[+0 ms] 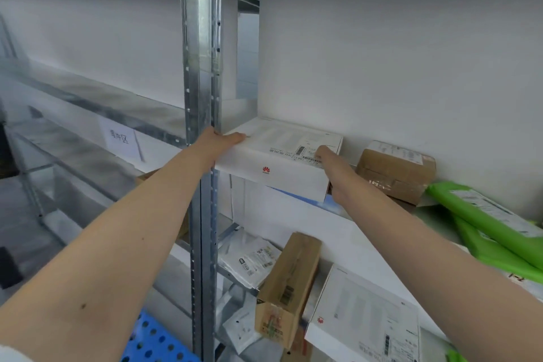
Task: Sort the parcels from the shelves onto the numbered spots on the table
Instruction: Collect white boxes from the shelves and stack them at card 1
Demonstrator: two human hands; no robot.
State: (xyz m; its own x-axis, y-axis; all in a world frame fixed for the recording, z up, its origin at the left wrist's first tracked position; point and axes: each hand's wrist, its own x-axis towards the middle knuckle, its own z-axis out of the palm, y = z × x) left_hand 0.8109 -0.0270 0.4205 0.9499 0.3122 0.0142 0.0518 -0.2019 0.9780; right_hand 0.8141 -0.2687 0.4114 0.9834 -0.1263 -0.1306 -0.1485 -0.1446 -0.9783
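A flat white box with a red logo on its front and a barcode label on top sits on the middle metal shelf, partly past its front edge. My left hand grips the box's left end, thumb on top. At the box's right end, my right hand holds it with the thumb on the label and fingers hidden behind the side. The numbered table is out of view.
A brown taped carton and green mailer bags lie right of the white box. On the shelf below lie a tall brown carton, white poly bags and another white box. A steel upright stands beside my left hand.
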